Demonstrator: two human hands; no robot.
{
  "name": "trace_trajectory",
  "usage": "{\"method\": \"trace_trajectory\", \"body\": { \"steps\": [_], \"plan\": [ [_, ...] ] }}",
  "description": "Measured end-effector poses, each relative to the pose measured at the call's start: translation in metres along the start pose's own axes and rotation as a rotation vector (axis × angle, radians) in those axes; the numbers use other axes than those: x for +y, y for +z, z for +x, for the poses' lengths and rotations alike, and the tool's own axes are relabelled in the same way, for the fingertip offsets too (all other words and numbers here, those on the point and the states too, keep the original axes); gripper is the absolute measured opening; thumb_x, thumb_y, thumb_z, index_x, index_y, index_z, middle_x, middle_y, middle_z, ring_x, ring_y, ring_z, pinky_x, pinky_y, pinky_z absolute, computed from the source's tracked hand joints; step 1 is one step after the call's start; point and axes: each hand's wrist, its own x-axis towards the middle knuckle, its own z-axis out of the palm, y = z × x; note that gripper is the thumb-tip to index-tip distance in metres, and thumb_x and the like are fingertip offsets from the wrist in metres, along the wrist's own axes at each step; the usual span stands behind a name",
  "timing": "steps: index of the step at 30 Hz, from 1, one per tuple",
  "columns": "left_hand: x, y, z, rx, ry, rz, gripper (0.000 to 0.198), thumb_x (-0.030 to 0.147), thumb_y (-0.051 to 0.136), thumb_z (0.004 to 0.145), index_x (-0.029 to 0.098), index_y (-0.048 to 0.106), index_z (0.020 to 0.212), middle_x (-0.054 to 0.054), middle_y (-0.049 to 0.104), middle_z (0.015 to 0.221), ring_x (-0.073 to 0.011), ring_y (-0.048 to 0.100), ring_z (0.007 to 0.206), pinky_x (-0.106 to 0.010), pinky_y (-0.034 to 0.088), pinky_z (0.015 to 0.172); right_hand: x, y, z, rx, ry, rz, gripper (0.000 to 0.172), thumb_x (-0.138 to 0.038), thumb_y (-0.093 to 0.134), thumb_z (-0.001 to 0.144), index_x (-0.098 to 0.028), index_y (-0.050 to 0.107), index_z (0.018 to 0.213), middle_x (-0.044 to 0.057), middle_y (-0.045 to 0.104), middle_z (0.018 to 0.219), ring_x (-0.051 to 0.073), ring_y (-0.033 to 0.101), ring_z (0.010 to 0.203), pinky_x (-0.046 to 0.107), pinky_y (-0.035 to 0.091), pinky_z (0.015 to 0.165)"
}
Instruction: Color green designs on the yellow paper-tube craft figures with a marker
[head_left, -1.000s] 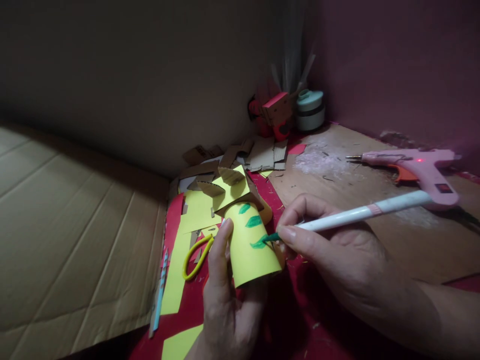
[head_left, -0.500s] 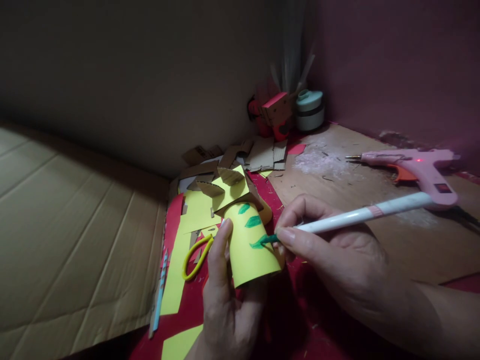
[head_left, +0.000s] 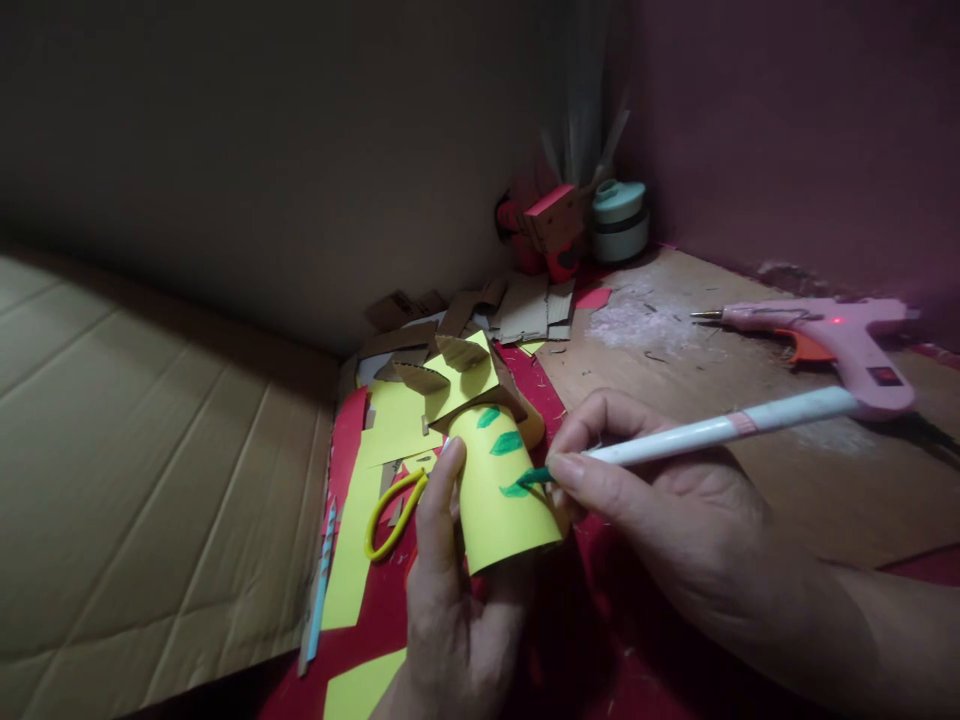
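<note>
My left hand is closed round a yellow paper figure, thumb along its left side and the other fingers hidden behind it. The figure has a tube body and a box head with two cardboard ears, and it lies tilted away from me. Three green marks run down the tube. In my right hand is a white felt-tip pen, pinched near its green tip. That tip touches the lowest mark.
A pink glue gun with a red light lies on a cardboard sheet at right. Yellow-handled scissors, a blue pencil and yellow paper lie at left. Behind are cardboard scraps, a box-headed figure and a lidded pot.
The pen tip has shifted very slightly left on the lowest green mark, along with my right hand. My left hand and the paper figure look unmoved.
</note>
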Motion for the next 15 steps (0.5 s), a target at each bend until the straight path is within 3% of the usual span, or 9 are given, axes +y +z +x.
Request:
{"method": "trace_trajectory", "body": {
  "steps": [6,11,15],
  "plan": [
    [0.009,0.005,0.000,0.074,-0.133,-0.040,0.065,0.036,0.072,0.098,0.035,0.044,0.157,-0.010,0.071,0.141,-0.0284,0.078,0.113,-0.039,0.066,0.094,0.003,-0.004,0.004,0.032,-0.046,0.003,0.018,-0.032,0.072,0.098,-0.025,0.067,0.082,-0.006,0.063,0.077,0.012,0.053,0.075,0.024,0.045,0.070],
    [0.011,0.001,0.002,0.082,-0.185,-0.032,0.069,0.041,0.072,0.097,0.032,0.042,0.159,-0.012,0.069,0.146,-0.0322,0.073,0.124,-0.039,0.065,0.097,0.001,-0.006,0.007,0.052,-0.015,0.036,0.016,-0.030,0.071,0.095,-0.025,0.067,0.081,-0.004,0.064,0.076,0.015,0.054,0.075,0.030,0.043,0.071],
    [0.011,-0.004,0.010,0.088,-0.289,-0.010,0.074,0.045,0.077,0.092,0.028,0.046,0.158,-0.010,0.080,0.127,-0.0308,0.078,0.113,-0.036,0.066,0.092,-0.001,-0.006,0.010,0.052,0.015,0.059,0.016,-0.030,0.071,0.092,-0.023,0.067,0.078,-0.002,0.065,0.073,0.016,0.056,0.074,0.033,0.043,0.074]
  ]
}}
